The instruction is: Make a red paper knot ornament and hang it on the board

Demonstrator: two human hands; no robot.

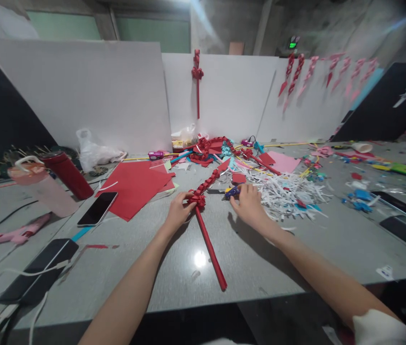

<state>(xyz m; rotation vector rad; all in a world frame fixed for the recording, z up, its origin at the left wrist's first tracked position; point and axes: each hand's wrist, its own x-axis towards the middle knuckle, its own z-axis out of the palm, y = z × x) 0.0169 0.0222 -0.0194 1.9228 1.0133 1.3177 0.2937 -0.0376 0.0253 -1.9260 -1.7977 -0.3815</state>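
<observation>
A red paper craft lies on the grey table, its braided chain pointing away and its straight rolled stick toward the table's front edge. My left hand pinches the folded red knot at its middle, fingers closed. To the right, my right hand has its thumb and fingers closed round a small dark blue and yellow object, which looks like a cutter or small tool. That object is just above the table, right of the red knot and apart from it.
Red paper sheets, a phone, a bottle, a red flask and a pink glue gun are on the left. White paper shreds lie right. A similar red craft hangs on the white board.
</observation>
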